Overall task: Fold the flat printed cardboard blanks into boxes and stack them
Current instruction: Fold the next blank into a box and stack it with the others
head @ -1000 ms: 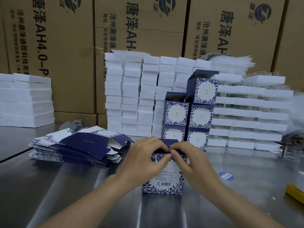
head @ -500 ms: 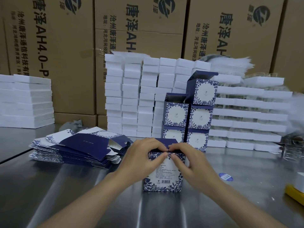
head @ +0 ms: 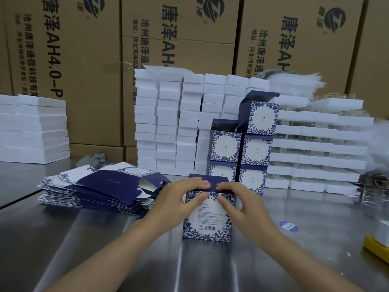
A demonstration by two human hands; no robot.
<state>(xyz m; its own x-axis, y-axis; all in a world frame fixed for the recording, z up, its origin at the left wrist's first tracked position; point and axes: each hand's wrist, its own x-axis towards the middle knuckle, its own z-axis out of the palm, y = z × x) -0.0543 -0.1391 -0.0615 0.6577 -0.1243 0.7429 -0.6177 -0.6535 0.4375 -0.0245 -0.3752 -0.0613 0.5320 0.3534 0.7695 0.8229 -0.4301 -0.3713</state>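
A blue-and-white floral box (head: 207, 222) stands upright on the steel table (head: 105, 249) in front of me, its barcode side facing me. Its dark blue lid lies flat on top. My left hand (head: 179, 203) and my right hand (head: 242, 205) hold the box's top edge from either side, fingers on the lid and thumbs against the front face. A pile of flat printed blanks (head: 99, 190) lies to the left. Behind the box stands a stack of folded boxes (head: 242, 148), two columns wide, with the top ones open.
White foam blocks (head: 168, 123) are piled behind, with more at the left (head: 31, 127) and white trays at the right (head: 315, 144). Brown cartons (head: 189, 39) form the back wall. A blue sticker (head: 288, 226) and a yellow object (head: 376, 249) lie on the right.
The lid has gone from partly raised to flat on the box. My fingers have spread from a pinch at the lid's front edge onto its top, thumbs on the front face.
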